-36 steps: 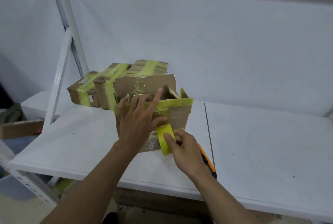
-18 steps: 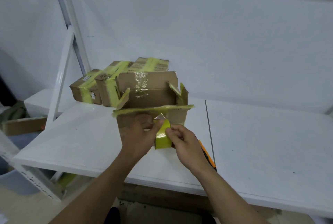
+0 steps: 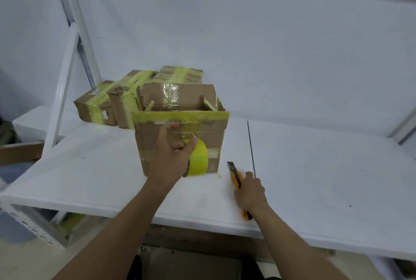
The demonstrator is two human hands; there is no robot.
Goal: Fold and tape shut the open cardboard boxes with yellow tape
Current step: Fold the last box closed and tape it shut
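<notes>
Working the open box (image 3: 180, 144), mid-counter (image 3: 315, 167). Top not yet closed: rear flap (image 3: 177, 95) upright, side flaps poking up inside. One yellow strip (image 3: 180, 116) along the box's front top edge.

- Against the box front: left hand (image 3: 168, 153), fingers (image 3: 180, 145) clamped on the yellow tape roll (image 3: 199, 158), roll touching the front face low down.
- Right of the box, down on the counter: right hand (image 3: 249, 192), fingers wrapped round the orange utility knife (image 3: 235, 176). Blade end aimed toward the box's near right corner, apart from it.
- Behind and left of the box: three taped boxes (image 3: 101, 104), packed together, looks done.

Judged step: taking up the knife to cut tape from the roll. Shiny film on the box front just above the roll, too blurred to call it a free tape run.

Next move, by my read:
- Bring the blade to the tape just beside the roll.
- Hold tension with the left hand and cut away from its fingers.
- Fold the flaps down and tape the top seam.

Risks: blade close to the left thumb; light box, likely to slide if pushed.
</notes>
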